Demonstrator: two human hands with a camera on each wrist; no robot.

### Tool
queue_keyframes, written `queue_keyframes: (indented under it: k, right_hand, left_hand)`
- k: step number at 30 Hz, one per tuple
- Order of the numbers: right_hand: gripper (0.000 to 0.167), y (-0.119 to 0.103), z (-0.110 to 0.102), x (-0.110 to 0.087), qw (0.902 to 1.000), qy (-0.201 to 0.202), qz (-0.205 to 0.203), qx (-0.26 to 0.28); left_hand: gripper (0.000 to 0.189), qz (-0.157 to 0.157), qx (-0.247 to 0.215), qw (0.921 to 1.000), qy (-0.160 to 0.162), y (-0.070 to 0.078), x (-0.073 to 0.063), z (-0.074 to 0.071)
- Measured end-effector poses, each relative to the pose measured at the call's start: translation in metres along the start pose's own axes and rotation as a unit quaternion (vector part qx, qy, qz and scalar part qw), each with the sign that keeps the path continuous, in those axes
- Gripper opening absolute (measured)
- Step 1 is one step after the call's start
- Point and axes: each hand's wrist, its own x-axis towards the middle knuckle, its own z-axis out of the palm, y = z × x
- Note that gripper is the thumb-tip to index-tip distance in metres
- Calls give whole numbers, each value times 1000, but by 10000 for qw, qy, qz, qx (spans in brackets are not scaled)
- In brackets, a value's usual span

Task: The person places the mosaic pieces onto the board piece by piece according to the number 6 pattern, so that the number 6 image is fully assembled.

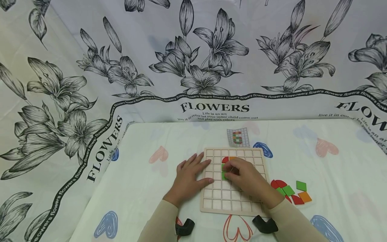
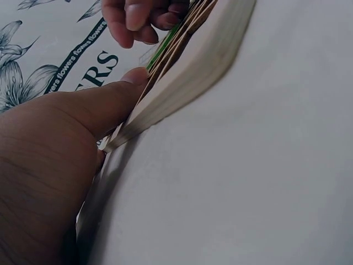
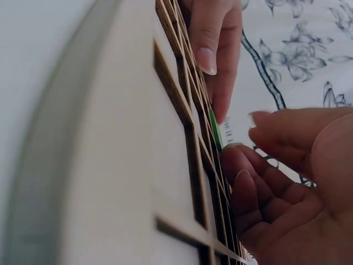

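floral backdrop [image 1: 208,74]; left hand [image 1: 188,176] spread on board [image 1: 211,204], right hand [image 1: 248,176] over it, grip unclear

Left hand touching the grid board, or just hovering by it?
Touching. The left wrist view shows the left hand with its thumb tip pressed against the rim of the grid board, no gap between.

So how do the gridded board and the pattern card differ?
The gridded board is larger and pale wood-toned; the pattern card is smaller and greyish-white. The left hand rests on the gridded board, while no hand touches the pattern card. The gridded board lies nearer the person than the pattern card. Both carry grid lines.
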Motion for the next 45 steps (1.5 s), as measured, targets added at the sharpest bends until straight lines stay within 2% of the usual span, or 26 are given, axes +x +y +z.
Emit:
queue_keyframes:
  k: [7, 10, 17, 22, 25, 29, 45]
  right_hand:
    - [25, -2, -7, 0, 9984, -8, -125, 543]
    - [31, -2, -12, 0, 9952, -97, -183, 953]
    - [36, -5, -25, -2, 9755, -355, -574, 2093]
    - [39, -9, -33, -5, 9630, -450, -793, 2535]
    - [39, -12, -36, -6, 9600, -505, -848, 2620]
    - [40, -16, -40, -7, 9608, -497, -949, 2558]
    - [43, -32, -73, -20, 9556, -265, -1787, 2327]
  left_hand:
    - [72, 14, 25, 10000, 15, 0, 1, 0]
    - [72, 6, 8, 10000, 4, 0, 1, 0]
    - [72, 8, 21, 10000, -1, 0, 2, 0]
    - [72, -19, 71, 10000, -37, 0, 2, 0]
    - [72, -28, 81, 10000, -44, 0, 2, -1]
    - [72, -30, 81, 10000, -28, 0, 2, -1]
    - [71, -130, -23, 9999, -52, 2, 0, 1]
